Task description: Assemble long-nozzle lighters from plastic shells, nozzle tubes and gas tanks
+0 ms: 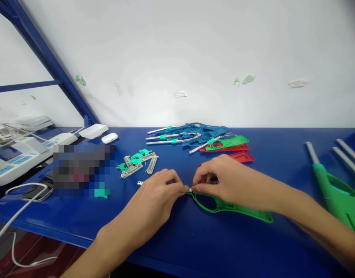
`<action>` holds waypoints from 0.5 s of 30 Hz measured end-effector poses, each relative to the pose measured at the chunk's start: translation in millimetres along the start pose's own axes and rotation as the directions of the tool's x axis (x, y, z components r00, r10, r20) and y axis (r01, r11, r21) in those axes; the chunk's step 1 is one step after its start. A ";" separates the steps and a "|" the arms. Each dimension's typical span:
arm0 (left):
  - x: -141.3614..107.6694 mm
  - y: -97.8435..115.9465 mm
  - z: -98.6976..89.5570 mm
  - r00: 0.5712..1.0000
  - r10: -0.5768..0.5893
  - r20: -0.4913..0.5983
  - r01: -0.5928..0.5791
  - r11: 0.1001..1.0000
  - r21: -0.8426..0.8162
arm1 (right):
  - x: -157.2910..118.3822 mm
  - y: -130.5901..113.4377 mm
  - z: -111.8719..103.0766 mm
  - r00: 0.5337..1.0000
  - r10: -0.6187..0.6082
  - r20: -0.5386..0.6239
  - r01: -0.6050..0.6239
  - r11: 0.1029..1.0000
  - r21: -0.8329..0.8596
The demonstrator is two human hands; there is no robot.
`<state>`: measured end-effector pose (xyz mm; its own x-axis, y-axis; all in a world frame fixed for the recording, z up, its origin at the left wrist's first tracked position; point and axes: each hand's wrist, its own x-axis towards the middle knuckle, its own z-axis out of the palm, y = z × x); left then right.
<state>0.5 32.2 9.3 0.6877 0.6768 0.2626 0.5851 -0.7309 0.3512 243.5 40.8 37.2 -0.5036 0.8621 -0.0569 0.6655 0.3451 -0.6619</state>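
A green lighter shell half (247,211) lies on the blue table with its handle end toward the right. My left hand (163,193) pinches at the shell's narrow front end, beside a small metal piece (190,190). My right hand (215,178) is closed just to the right, its fingertips at the same metal piece and over the shell. A small dark part shows between the right fingers, too hidden to name. Part of a metal tube (140,183) sticks out left of my left hand.
Blue shells with metal tubes (206,133), a green shell (229,143) and red shells (242,156) lie behind my hands. Clear and teal parts (134,164) are at the left, near a white case (109,138) and a phone (38,191). Green lighters (336,193) lie at the right.
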 end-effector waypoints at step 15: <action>-0.7 -1.9 1.3 1.000 0.015 -0.010 -0.015 1.000 -0.007 | -1.2 -1.4 1.3 1.000 0.010 -0.006 -0.010 1.000 0.023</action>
<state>-0.5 33.0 7.2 0.6923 0.6666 0.2764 0.5716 -0.7403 0.3538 242.5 38.8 37.3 -0.4938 0.8676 -0.0587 0.6574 0.3282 -0.6782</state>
